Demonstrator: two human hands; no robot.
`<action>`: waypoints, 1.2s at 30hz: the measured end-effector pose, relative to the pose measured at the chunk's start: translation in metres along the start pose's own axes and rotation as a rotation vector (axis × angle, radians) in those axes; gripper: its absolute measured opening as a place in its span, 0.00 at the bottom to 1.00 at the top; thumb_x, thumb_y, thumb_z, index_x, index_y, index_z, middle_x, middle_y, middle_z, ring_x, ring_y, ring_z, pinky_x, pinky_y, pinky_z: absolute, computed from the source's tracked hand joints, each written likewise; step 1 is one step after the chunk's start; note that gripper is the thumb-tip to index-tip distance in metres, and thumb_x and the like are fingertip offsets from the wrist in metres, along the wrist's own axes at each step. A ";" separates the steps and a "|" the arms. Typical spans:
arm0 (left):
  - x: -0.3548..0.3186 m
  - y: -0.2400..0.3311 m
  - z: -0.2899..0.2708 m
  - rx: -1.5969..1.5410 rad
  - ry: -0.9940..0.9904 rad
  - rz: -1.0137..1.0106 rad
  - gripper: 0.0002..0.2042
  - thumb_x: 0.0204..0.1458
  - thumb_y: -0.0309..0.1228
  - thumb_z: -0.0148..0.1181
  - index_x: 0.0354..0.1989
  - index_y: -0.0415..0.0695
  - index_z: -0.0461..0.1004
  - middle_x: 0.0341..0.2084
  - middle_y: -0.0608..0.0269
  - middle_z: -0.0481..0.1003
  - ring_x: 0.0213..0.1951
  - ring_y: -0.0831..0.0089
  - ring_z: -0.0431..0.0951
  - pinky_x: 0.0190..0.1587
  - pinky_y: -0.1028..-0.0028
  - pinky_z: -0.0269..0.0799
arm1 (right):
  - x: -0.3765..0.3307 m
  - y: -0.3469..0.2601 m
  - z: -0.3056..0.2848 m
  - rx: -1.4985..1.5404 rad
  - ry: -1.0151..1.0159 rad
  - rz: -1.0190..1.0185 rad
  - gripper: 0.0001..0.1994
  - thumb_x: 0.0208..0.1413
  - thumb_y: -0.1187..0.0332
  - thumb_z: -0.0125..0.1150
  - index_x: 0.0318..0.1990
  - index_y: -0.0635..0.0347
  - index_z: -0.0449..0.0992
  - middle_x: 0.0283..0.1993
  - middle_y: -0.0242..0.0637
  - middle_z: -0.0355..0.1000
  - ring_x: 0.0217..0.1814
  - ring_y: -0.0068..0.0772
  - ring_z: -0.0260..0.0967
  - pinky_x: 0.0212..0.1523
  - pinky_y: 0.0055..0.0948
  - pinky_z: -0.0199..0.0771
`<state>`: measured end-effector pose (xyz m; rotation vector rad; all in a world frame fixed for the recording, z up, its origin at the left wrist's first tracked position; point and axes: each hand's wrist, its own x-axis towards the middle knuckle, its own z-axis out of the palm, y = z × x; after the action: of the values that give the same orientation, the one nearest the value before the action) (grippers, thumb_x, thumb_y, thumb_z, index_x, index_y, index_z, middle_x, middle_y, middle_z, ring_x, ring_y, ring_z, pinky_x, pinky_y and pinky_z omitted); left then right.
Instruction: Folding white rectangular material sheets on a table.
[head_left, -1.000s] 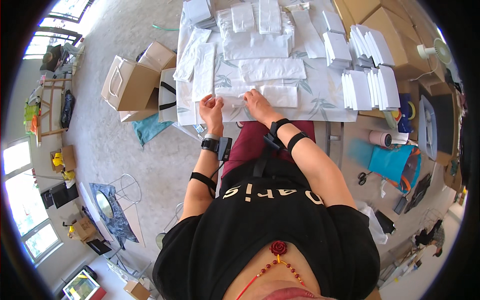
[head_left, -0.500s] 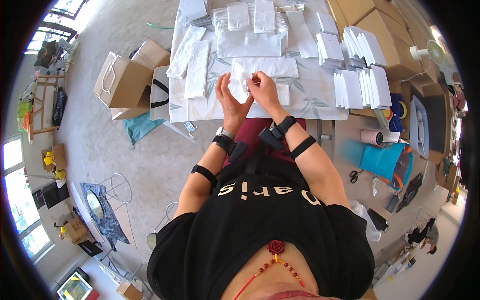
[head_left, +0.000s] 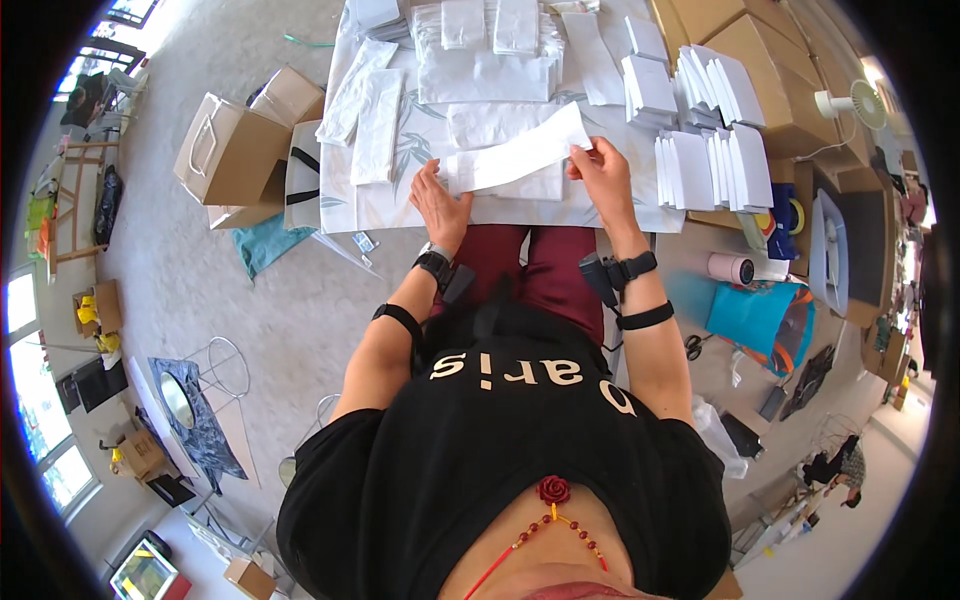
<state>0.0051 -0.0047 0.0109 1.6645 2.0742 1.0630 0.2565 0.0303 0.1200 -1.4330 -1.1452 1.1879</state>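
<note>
A long white strip (head_left: 525,152), paper or thin cloth, slants over the near part of the table, its right end raised. My right hand (head_left: 605,180) pinches that end between thumb and fingers. At the strip's left end is my left hand (head_left: 440,208), thumb and fingers apart; whether they touch the strip is hard to tell. Beneath the strip, flat white packets (head_left: 490,122) lie on the leaf-patterned tablecloth (head_left: 640,205). More long white packets (head_left: 377,125) lie to the left, and a wide stack of white sheets (head_left: 485,80) lies beyond.
Bundles of folded white pieces (head_left: 715,170) stand at the table's right, beside cardboard boxes (head_left: 790,75) and a small fan (head_left: 858,104). Paper bags (head_left: 225,155) sit off the left edge. A pink cylinder (head_left: 730,268) and a blue bag (head_left: 755,322) are lower right.
My hands have moved apart, the right one outward to the right. The crumpled white piece between them now shows as a long strip stretched across.
</note>
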 end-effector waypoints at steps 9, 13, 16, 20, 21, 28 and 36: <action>-0.001 -0.003 0.003 -0.037 -0.104 0.209 0.24 0.40 0.21 0.68 0.49 0.45 0.69 0.49 0.55 0.70 0.55 0.52 0.68 0.58 0.57 0.61 | -0.014 0.056 -0.053 -0.005 0.099 0.088 0.10 0.65 0.68 0.61 0.47 0.67 0.76 0.35 0.33 0.77 0.33 0.21 0.75 0.36 0.23 0.77; -0.002 -0.002 0.004 -0.016 -0.114 0.240 0.19 0.42 0.21 0.65 0.45 0.45 0.71 0.47 0.54 0.71 0.54 0.52 0.70 0.57 0.57 0.63 | -0.016 0.084 -0.061 -0.044 0.126 0.132 0.10 0.65 0.68 0.61 0.46 0.67 0.76 0.35 0.34 0.78 0.34 0.22 0.76 0.36 0.24 0.76; -0.002 0.001 0.005 -0.012 -0.127 0.251 0.17 0.44 0.21 0.64 0.43 0.45 0.71 0.47 0.54 0.71 0.54 0.52 0.70 0.56 0.57 0.63 | -0.016 0.105 -0.067 -0.058 0.165 0.151 0.10 0.64 0.69 0.61 0.45 0.67 0.76 0.36 0.34 0.78 0.34 0.23 0.77 0.36 0.25 0.76; -0.002 -0.001 0.006 0.016 -0.138 0.286 0.16 0.44 0.20 0.64 0.43 0.45 0.72 0.48 0.56 0.71 0.54 0.53 0.69 0.56 0.57 0.63 | -0.017 0.118 -0.071 -0.086 0.177 0.191 0.10 0.65 0.68 0.60 0.49 0.64 0.76 0.37 0.32 0.78 0.37 0.22 0.76 0.37 0.24 0.75; -0.002 -0.001 0.006 0.017 -0.132 0.294 0.15 0.45 0.20 0.63 0.42 0.44 0.72 0.47 0.55 0.71 0.54 0.52 0.70 0.56 0.57 0.63 | -0.017 0.121 -0.072 -0.085 0.179 0.191 0.10 0.65 0.68 0.60 0.49 0.64 0.76 0.37 0.32 0.78 0.37 0.22 0.76 0.37 0.24 0.75; -0.003 -0.003 0.006 0.020 -0.143 0.310 0.14 0.46 0.21 0.64 0.43 0.45 0.72 0.47 0.56 0.71 0.53 0.53 0.70 0.56 0.58 0.63 | -0.020 0.132 -0.075 -0.109 0.234 0.187 0.08 0.59 0.70 0.61 0.41 0.67 0.76 0.32 0.36 0.79 0.31 0.25 0.78 0.34 0.26 0.77; -0.003 -0.003 0.005 0.019 -0.163 0.333 0.13 0.46 0.21 0.64 0.41 0.45 0.73 0.46 0.57 0.71 0.52 0.54 0.70 0.54 0.58 0.63 | -0.018 0.137 -0.080 -0.154 0.240 0.191 0.08 0.58 0.71 0.60 0.39 0.67 0.76 0.30 0.38 0.79 0.30 0.26 0.78 0.33 0.27 0.77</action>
<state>0.0068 -0.0057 0.0052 2.0813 1.7518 0.9620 0.3470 -0.0137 -0.0032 -1.7828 -0.9662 1.0378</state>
